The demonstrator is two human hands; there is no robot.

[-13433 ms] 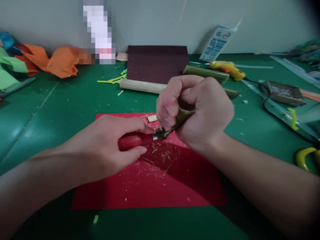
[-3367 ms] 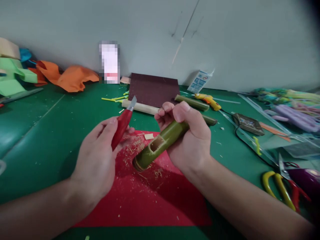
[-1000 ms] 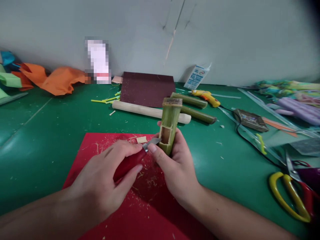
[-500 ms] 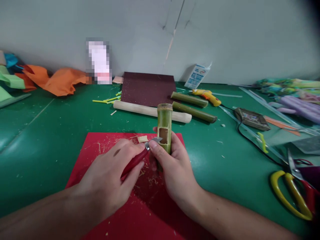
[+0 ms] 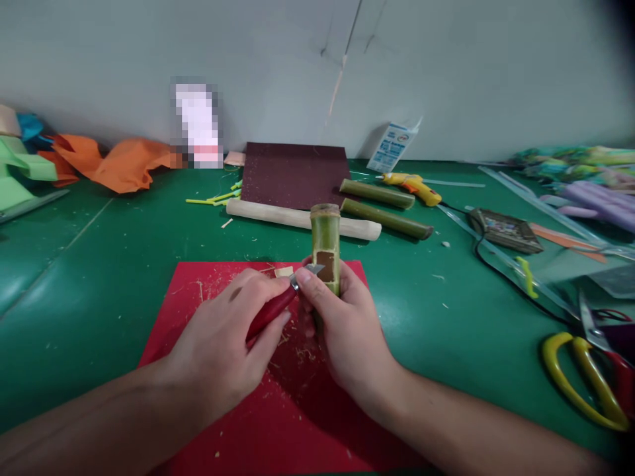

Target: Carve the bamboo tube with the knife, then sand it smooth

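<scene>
Green table [image 5: 149, 231], red sheet [image 5: 173, 304] on it, I have left hand [image 5: 225, 337] clamped on knife [image 5: 272, 316], right hand [image 5: 350, 327] wrapped round upright bamboo [image 5: 325, 231] above sheet, blade tip [image 5: 316, 268] at bamboo's side hole [image 5: 326, 266].

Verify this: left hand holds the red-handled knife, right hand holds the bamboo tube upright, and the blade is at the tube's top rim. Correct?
Not quite: the head view shows the blade at the cut opening in the side of the bamboo tube, below its top rim. The left hand does hold the red-handled knife, and the right hand holds the bamboo tube upright.
</scene>
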